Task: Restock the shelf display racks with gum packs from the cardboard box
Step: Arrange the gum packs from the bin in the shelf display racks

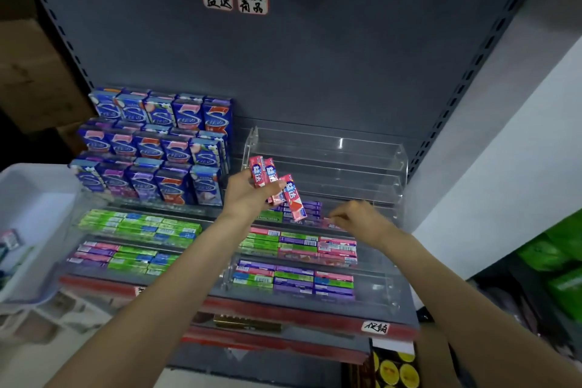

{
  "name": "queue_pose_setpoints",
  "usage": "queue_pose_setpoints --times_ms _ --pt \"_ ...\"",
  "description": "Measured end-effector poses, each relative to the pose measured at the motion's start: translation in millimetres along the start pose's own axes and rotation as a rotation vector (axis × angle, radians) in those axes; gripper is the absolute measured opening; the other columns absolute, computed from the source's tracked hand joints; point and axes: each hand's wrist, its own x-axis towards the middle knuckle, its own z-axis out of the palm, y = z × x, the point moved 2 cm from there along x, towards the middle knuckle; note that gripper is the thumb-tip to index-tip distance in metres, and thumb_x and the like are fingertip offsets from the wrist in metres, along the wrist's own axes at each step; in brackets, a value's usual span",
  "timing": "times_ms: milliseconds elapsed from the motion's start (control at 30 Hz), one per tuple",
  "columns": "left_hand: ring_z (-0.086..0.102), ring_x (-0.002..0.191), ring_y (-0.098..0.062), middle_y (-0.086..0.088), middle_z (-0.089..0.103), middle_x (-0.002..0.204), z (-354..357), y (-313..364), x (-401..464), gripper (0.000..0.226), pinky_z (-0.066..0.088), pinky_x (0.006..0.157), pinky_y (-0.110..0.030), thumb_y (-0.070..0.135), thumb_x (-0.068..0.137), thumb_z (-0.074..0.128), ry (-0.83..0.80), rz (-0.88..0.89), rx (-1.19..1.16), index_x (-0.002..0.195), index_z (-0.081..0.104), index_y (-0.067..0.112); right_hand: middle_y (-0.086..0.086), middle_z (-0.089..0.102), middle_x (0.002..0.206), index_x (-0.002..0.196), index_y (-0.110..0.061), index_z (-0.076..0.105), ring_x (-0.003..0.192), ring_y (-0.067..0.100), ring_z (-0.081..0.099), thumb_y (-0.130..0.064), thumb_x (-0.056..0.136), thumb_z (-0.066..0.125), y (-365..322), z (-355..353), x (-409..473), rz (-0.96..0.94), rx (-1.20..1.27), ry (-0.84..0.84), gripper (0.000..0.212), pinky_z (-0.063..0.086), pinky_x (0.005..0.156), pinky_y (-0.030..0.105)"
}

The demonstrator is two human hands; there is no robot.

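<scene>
— Dark grey shelf (pixel 315 72) backing, clear acrylic rack (pixel 330 161) on the right, upper tiers bare. What's the left hand (pixel 248 195) got?

— Its grip is pinched round several pink gum packs (pixel 277 186), fanned out above the rack's lower tiers.

— And the right hand (pixel 359 217)?

— Fingers curled low over a pink pack (pixel 330 224) in the rack's tier; blurred, so cannot tell if it's pinching.
</scene>
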Motion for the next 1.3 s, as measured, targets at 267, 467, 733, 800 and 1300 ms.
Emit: queue_pose_setpoints --times_ms 267,467,733,800,1300 --pt "0.065 0.091 -0.022 -0.009 0.066 0.099 12.7 3.6 0.2 0.017 0.056 0.078 -0.034 0.009 0.079 0.073 -0.010 0.010 0.007 0.088 0.059 0.011 0.009 0.065 0.114 0.119 -0.011 0.062 0.099 0.022 0.061 -0.021 0.095 0.052 -2.8 2.2 2.8 -0.022 -0.018 -0.019 0.028 0.049 0.089 0.035" --pt "0.065 0.085 -0.016 -0.004 0.066 0.093 19.0 6.0 -0.9 0.017 0.056 0.075 -0.029 0.009 0.079 0.073 -0.020 0.026 0.010 0.090 0.059 0.011 0.006 0.063 0.119 0.124 -0.015 0.060 0.104 0.020 0.059 -0.027 0.092 0.058 2.9 -0.4 1.9 -0.043 -0.018 -0.006 0.035 0.048 0.092 0.033" --pt "0.063 0.078 -0.011 -0.002 0.064 0.090 25.8 4.4 -2.5 0.016 0.054 0.067 -0.023 0.008 0.080 0.072 -0.018 0.026 0.003 0.087 0.058 0.012 0.008 0.061 0.120 0.124 -0.009 0.058 0.105 0.021 0.059 -0.029 0.090 0.060 3.3 -3.9 1.8 -0.075 0.001 0.012 0.039 0.049 0.092 0.032" --pt "0.064 0.081 -0.015 -0.005 0.064 0.094 26.1 3.4 -2.0 0.017 0.054 0.070 -0.025 0.009 0.080 0.072 -0.011 0.019 0.004 0.088 0.058 0.011 0.009 0.061 0.120 0.124 -0.008 0.058 0.105 0.022 0.059 -0.029 0.090 0.060 3.3 -7.1 0.0 -0.081 0.004 0.021 0.040 0.048 0.092 0.032" --pt "0.067 0.080 -0.017 -0.012 0.067 0.099 51.8 1.0 -4.6 0.014 0.054 0.056 -0.016 0.009 0.080 0.072 -0.115 -0.029 -0.026 0.088 0.060 0.011 0.009 0.070 0.095 0.106 -0.006 0.067 0.074 0.006 0.065 -0.004 0.083 0.066 -7.6 -40.3 -25.2 -0.028 0.847 0.318 0.022 0.053 0.067 0.013"
